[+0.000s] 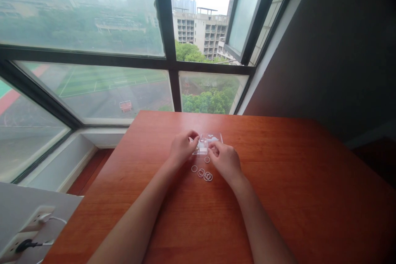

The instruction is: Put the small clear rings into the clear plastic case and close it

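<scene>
A flat, clear plastic case (pixel 203 150) with pale printed shapes lies on the wooden table, between my two hands. At its left side, the fingers of my left hand (pixel 182 147) are curled round the edge. My right hand (pixel 227 161) is at its front right part, thumb and fingertips pinched together; whatever they hold is too small to make out. One white ring (pixel 207 159) lies just in front of the case, close to my right hand. Nearer to me are another single ring (pixel 194 168) and several overlapping white rings (pixel 208 177).
The reddish-brown wooden table (pixel 293 181) reaches to the window (pixel 173 66) at the back. A dark wall (pixel 324 57) stands on the right. At lower left, a wall socket (pixel 26 245) has plugs and cables in it, beside the table's left edge.
</scene>
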`<state>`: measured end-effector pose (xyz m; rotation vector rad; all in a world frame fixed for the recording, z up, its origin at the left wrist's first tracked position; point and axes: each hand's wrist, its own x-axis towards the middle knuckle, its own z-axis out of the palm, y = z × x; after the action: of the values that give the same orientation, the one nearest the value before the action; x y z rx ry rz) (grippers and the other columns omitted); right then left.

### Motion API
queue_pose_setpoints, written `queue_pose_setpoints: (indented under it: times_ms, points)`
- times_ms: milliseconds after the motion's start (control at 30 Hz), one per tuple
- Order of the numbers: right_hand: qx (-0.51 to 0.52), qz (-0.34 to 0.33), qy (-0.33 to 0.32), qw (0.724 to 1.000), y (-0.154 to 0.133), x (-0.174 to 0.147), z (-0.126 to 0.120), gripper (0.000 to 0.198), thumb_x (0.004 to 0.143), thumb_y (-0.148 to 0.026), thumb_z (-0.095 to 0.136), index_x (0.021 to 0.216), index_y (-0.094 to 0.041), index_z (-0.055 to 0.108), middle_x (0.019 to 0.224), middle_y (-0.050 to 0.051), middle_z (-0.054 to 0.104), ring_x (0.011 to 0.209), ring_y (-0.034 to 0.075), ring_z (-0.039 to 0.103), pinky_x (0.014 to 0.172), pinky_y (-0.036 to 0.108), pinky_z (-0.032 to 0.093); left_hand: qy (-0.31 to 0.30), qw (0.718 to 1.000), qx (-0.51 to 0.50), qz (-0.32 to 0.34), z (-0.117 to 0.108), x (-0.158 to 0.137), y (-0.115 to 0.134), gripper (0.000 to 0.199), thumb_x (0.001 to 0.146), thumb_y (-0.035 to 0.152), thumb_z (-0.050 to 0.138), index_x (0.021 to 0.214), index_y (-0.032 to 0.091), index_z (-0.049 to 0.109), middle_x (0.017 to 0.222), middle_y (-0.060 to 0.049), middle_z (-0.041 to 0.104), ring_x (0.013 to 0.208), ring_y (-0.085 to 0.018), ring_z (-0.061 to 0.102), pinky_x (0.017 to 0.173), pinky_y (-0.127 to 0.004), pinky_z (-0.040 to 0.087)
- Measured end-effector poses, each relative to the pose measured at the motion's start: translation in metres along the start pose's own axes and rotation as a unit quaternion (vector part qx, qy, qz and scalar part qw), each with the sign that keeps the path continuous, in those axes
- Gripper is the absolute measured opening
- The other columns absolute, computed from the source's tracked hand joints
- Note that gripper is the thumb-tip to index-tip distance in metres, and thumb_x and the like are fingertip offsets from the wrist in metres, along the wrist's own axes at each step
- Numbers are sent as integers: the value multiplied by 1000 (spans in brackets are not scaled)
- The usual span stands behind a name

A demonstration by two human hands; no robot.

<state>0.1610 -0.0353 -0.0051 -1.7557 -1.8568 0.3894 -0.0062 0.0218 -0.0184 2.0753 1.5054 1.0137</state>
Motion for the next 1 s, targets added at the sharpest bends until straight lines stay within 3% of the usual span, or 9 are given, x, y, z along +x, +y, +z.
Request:
queue_pose_setpoints:
  times_ms: [367,667,1000]
  points:
    - [19,-26,-58,998,-2,-2,-2,12,84,-26,54,85,-23,67,68,-1,64,63,13,55,61,22,33,2,1000,-10,-2,-8,-1,-6,15,83,28,56,84,19,67,77,-1,69,61,-12,55,57,-22,40]
    - [49,-96,-232,967,0,-10,-6,13,77,-23,58,75,-24,70,70,-3,66,62,10,54,53,21,28,-3,1000,-19,-8,-11,-3,-3,15,82,27,55,83,18,68,76,0,69,60,-11,55,56,-21,40]
    - [-10,-100,-243,965,-4,-13,-2,10,76,-25,59,73,-22,68,71,-2,67,62,11,54,53,22,26,-12,999,-31,1,-13,-4,0,16,83,28,55,84,18,67,79,0,69,63,-11,57,58,-21,41]
